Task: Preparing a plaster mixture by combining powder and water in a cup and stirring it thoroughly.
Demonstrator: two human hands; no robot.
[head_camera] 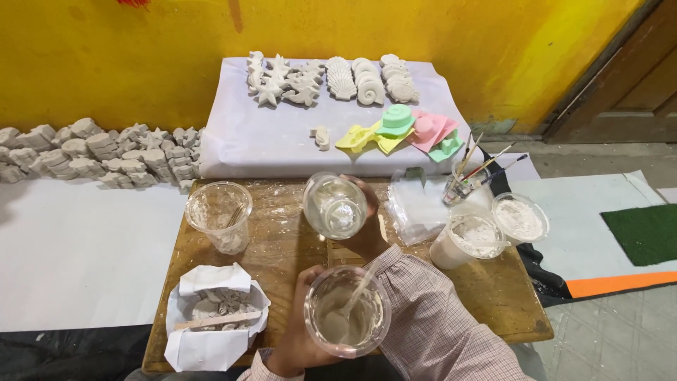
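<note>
A: Edges first. The wooden table [282, 247] is small; its right edge runs just past the two powder cups [490, 229], the far edge meets the white sheet [268, 141].

B: Room for you?

A: Tight. Empty cup [218, 215] on the left, paper-lined box [215, 317] near left, brush jar [462, 187] far right. Bare wood only in the middle.

B: Hands?

A: Your left hand [293, 331] is wrapped shut around the slurry cup [347, 310], low and nearest you, a stick standing in it. Your right hand [363, 226], sleeve crossing over, grips the clear water cup [335, 206] tilted on its side above the table's middle.
</note>
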